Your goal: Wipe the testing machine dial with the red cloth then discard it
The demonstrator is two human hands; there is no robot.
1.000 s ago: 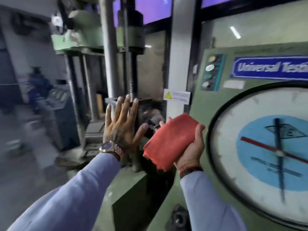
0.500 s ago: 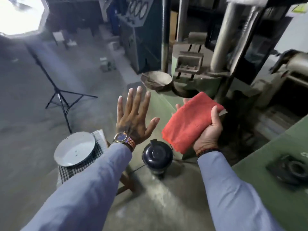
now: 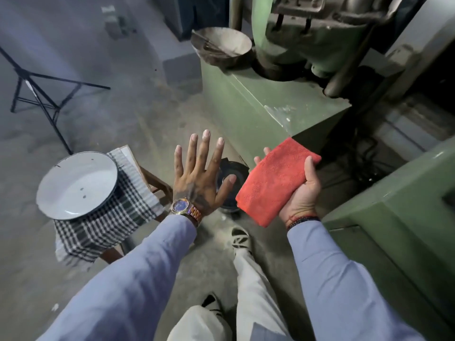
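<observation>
Red cloth (image 3: 275, 183), folded, lies gripped in the right hand (image 3: 301, 190) above the dark bin (image 3: 230, 185); left hand (image 3: 199, 178) is splayed, empty; soft and light, it likely needs only an edge pinch

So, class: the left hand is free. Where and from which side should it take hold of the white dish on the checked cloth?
Probably the right-hand rim of the white dish, reached from the side of the left hand. The dish is shallow and sits flat, so fingers can hook under its raised edge.
</observation>
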